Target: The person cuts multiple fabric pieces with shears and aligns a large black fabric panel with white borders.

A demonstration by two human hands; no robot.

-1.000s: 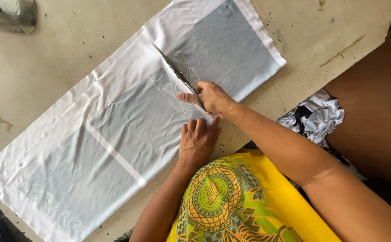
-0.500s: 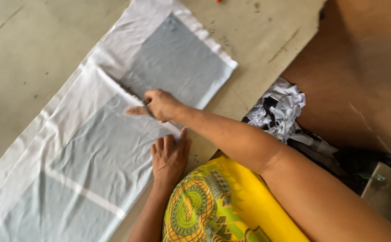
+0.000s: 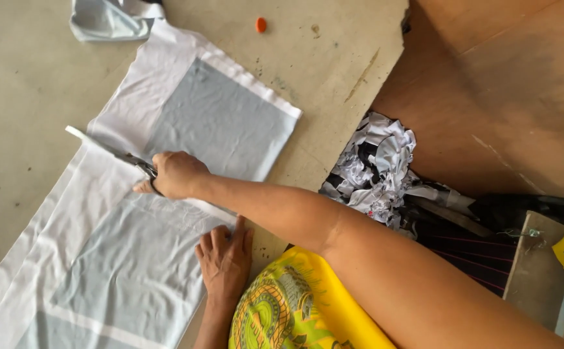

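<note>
Now we grip scissors (image 3: 110, 153) in our right hand (image 3: 175, 174), fingers curled tight through the handles, blades lying across the cloth (image 3: 165, 194) toward its far left edge. Our left hand (image 3: 225, 258) presses flat on the cloth's near edge, fingers loosely spread. Scraps (image 3: 376, 168) pile right of the table (image 3: 334, 58).

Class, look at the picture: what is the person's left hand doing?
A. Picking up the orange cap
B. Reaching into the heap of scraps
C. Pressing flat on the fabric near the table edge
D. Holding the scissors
C: the left hand lies flat, fingers spread, on the white and grey fabric, while the right hand holds the scissors.
</note>
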